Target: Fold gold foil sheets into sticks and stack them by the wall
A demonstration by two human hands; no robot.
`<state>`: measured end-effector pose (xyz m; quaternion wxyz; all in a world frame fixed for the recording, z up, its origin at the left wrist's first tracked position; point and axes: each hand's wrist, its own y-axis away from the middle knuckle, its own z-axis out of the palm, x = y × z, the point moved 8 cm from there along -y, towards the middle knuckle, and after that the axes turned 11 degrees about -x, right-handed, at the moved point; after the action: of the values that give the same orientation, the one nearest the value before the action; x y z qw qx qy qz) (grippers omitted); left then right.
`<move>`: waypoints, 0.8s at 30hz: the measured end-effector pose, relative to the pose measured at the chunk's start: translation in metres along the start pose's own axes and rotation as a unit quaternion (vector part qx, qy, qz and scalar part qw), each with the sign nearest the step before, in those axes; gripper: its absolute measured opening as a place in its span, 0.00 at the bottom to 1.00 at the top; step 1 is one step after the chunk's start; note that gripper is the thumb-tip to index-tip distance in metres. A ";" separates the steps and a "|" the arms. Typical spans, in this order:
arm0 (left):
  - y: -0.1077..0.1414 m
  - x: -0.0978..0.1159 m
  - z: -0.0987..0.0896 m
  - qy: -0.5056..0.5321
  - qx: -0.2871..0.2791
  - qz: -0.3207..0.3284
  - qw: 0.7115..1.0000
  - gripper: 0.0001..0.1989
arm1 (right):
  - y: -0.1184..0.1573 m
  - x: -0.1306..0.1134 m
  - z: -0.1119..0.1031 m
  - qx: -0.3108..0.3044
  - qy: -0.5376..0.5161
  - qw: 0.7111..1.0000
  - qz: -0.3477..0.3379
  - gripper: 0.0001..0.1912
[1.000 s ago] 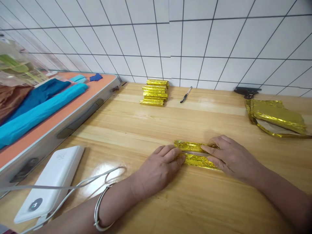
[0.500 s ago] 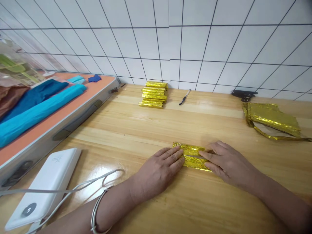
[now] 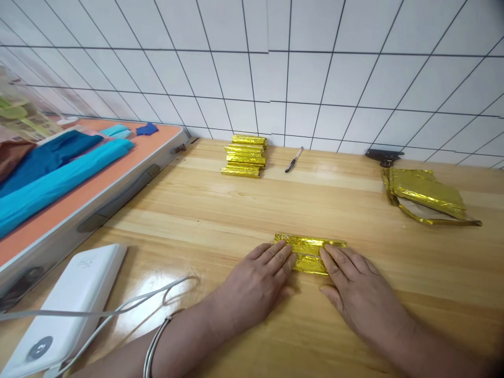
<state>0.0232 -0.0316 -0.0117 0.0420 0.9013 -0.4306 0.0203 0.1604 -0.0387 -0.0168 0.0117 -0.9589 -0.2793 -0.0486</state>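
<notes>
A folded strip of shiny gold foil paper [image 3: 309, 244] lies flat on the wooden table, with a thin seam running along its middle. The fingers of my left hand [image 3: 262, 275] rest outstretched on its left part. On its right part lie the fingers of my right hand [image 3: 360, 283], flat, with the thumb apart on the near side. Both hands press from above, and neither grasps the paper. My fingers cover the strip's two ends in part. A metal bangle [image 3: 155, 344] circles my left wrist.
Several folded gold pieces [image 3: 244, 156] form a row near the tiled wall, with a pen [image 3: 294, 159] beside them. Gold foil sheets [image 3: 429, 191] and a black clip [image 3: 385, 156] are at right. A white power bank [image 3: 73, 304] with cable and an orange-topped box [image 3: 157, 142] bearing blue rolls stand left.
My right hand has shifted from pinching near the strip's right end to lying flat on it, thumb moved toward me. My left hand stays on the left part. The view has shifted slightly.
</notes>
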 end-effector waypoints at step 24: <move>-0.018 0.013 -0.001 0.083 -0.006 0.005 0.997 0.47 | 0.001 0.001 0.000 -0.011 -0.025 0.999 0.026 0.29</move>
<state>0.0454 -0.0299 -0.0110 0.0826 0.8941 -0.4302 0.0929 0.1619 -0.0387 -0.0163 -0.0042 -0.9667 -0.2543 -0.0271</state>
